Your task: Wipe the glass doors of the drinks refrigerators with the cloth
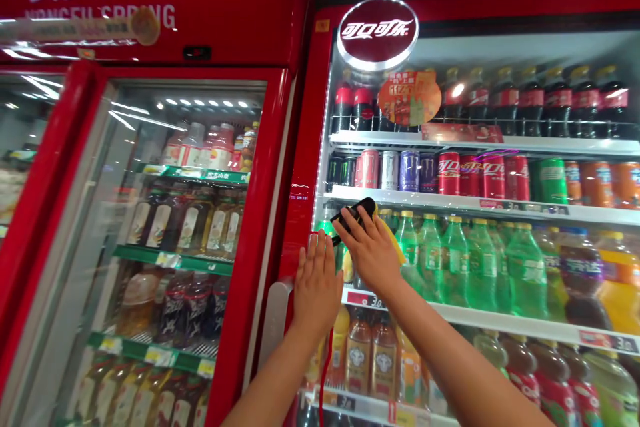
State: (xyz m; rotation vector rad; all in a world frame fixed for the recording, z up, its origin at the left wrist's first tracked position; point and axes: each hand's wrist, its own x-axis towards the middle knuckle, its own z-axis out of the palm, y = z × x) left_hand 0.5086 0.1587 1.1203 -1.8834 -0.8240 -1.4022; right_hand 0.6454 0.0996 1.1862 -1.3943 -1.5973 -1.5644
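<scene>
My left hand (319, 280) lies flat near the left edge of the right fridge's glass door, fingers stretched upward and holding nothing. Just right of it, my right hand (369, 250) is spread over a black item (369, 205) with a yellow cloth-like part (395, 240) showing beside the hand. The palm side is hidden, so how firmly the item is held does not show. A red cord (327, 367) hangs below my left hand. Behind the glass stand green bottles (455, 257) and a row of cans (450, 173).
A second red fridge (250, 213) with drinks on green-edged shelves stands at the left. A grey handle (274, 320) sticks out between the fridges, left of my left wrist. A lit round sign (377, 33) and an orange sticker (409, 97) are higher up.
</scene>
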